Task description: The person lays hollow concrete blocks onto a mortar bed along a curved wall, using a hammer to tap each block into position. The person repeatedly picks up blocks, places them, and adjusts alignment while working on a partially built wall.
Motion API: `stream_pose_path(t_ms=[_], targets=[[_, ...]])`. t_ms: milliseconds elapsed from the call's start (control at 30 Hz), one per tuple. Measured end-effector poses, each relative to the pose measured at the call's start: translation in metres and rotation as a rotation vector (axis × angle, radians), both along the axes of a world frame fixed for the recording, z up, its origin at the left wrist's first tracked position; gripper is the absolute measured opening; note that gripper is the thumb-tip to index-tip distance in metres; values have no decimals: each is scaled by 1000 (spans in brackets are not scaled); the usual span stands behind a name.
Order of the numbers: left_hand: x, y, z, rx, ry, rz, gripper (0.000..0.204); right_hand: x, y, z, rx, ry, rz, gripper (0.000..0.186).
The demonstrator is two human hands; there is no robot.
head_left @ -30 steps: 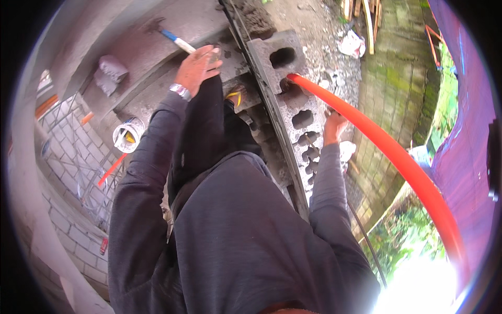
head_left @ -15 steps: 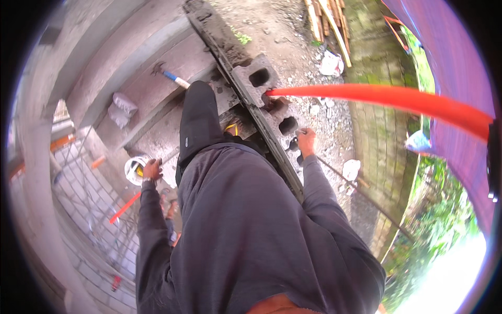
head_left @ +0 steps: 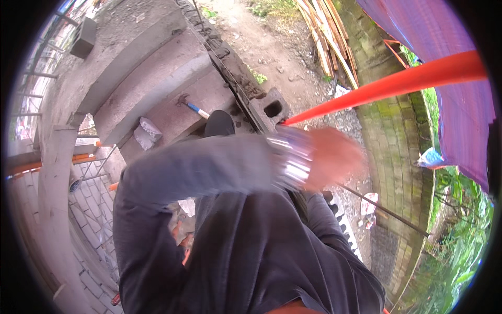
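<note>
My left arm reaches across my body, and my left hand [head_left: 337,157] is a motion smear with a shiny band at the wrist. Whether its fingers are closed or hold anything cannot be made out. My right forearm [head_left: 325,220] comes up from below, its hand hidden behind the left one. Just beyond the hands, a grey hollow concrete block [head_left: 273,107] stands on the wall line beside a long dark straight edge [head_left: 243,102]. From behind the left hand a thin dark rod [head_left: 387,210] slants down to the right.
Concrete steps [head_left: 157,78] lie at the upper left, bearing a hammer [head_left: 196,109] and a crumpled bag [head_left: 147,133]. An orange pole [head_left: 387,86] crosses at the right before a mossy block wall [head_left: 389,141]. Timber strips [head_left: 328,39] are piled at the far side.
My left hand has swung from beside a white bucket at the left across to the right, over my right hand. The view has shifted, and the bucket no longer shows.
</note>
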State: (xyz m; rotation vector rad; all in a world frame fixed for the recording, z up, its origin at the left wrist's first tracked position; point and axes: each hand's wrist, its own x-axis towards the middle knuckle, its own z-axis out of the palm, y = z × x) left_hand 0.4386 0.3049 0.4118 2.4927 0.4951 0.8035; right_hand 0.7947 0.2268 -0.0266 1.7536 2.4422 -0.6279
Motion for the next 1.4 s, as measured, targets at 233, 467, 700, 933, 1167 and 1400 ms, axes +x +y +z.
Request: stream_pose_path(t_ms=[233,467,700,933,1167,1400], targets=[[106,-31,72,259,-131,-160,35,-54,-17,33,-270,257,-363,25],[147,-55,78,317,-266,-128,28,-44,-46,30,-335,255,-438,28],[156,-59,94,330,-459,204,21,-87,-49,66,-545,150,-333,27],[41,-10,-170,-399,-507,388,16,-109,-21,81,-706,18,-305,29],[-212,-128,-260,-1202,-446,894,54,-149,41,56,-835,-110,-118,29],[-323,-216,-344,-1500,-1885,759,49,-323,85,57,-767,-40,199,36]])
